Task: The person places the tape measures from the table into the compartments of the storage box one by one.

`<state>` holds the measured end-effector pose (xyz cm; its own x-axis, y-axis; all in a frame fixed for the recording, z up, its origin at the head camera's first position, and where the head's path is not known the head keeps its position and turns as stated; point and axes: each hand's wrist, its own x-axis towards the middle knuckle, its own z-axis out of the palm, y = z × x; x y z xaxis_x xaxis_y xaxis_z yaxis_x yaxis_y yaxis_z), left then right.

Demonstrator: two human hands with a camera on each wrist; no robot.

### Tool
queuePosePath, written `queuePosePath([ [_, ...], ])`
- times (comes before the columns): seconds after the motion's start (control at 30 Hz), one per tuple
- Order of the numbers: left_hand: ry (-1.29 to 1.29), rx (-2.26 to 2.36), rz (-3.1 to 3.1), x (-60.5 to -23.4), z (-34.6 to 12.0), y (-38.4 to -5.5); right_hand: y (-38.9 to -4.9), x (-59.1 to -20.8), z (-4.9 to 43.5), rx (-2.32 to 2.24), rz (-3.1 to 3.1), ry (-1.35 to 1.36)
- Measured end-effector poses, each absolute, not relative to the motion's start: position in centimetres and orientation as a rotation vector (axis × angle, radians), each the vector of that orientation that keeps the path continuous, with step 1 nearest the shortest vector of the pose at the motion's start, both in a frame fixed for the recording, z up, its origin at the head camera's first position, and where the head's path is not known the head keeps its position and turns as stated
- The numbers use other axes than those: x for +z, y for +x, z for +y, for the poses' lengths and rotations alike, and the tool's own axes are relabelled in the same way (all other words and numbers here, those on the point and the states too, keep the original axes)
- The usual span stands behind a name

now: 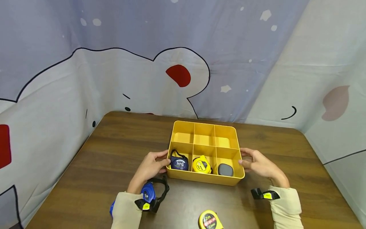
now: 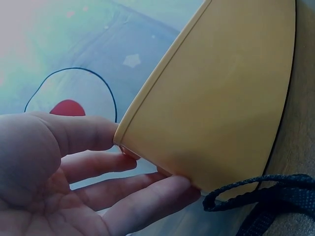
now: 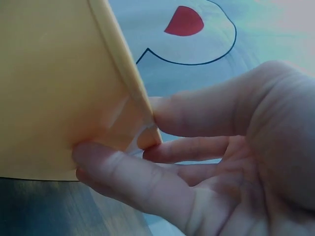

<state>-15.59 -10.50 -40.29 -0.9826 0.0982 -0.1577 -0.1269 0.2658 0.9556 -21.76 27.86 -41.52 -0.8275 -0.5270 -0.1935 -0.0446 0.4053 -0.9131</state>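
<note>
A yellow six-compartment box point(image 1: 204, 180) sits between my two hands on the table. My left hand point(image 1: 151, 166) holds its left side, thumb at the rim and fingers against the outer wall, as the left wrist view also shows. On the opposite side my right hand point(image 1: 259, 163) grips the box likewise, thumb on the rim. The front row holds a dark blue tape measure point(image 1: 180, 164) at left, a yellow tape measure point(image 1: 201, 165) in the middle and a grey rounded-square object point(image 1: 225, 170) at right. The three back compartments hold nothing.
A blue tape measure point(image 1: 148, 192) lies by my left wrist, near a black strap point(image 2: 266, 192). Another blue object point(image 1: 111, 208) is mostly hidden behind the left sleeve. One more yellow tape measure point(image 1: 209, 220) lies at the near edge of view. A patterned curtain point(image 1: 143, 79) hangs behind the table.
</note>
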Motion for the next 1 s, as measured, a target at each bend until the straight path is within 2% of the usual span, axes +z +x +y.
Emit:
queuePosePath([
  [0.33, -0.059, 1.768, 2.394, -43.1, -10.7, -16.6, -21.6, -41.7, 27.7, -1.417, 2.268, -0.495],
  [0.63, -0.041, 1.194, 2.966, -39.0, -7.2, -14.1, -21.6, -41.6, 27.4, -1.409, 2.249, -0.490],
  [0.8, 0.357, 1.064, 3.056, -37.4, -4.5, -12.1, -21.6, -41.7, 27.4, -1.414, 2.239, -0.488],
  [1.0, 0.931, 0.833, 2.749, -37.4, -1.2, -9.8, -21.5, -41.6, 27.5, -1.412, 2.256, -0.495],
])
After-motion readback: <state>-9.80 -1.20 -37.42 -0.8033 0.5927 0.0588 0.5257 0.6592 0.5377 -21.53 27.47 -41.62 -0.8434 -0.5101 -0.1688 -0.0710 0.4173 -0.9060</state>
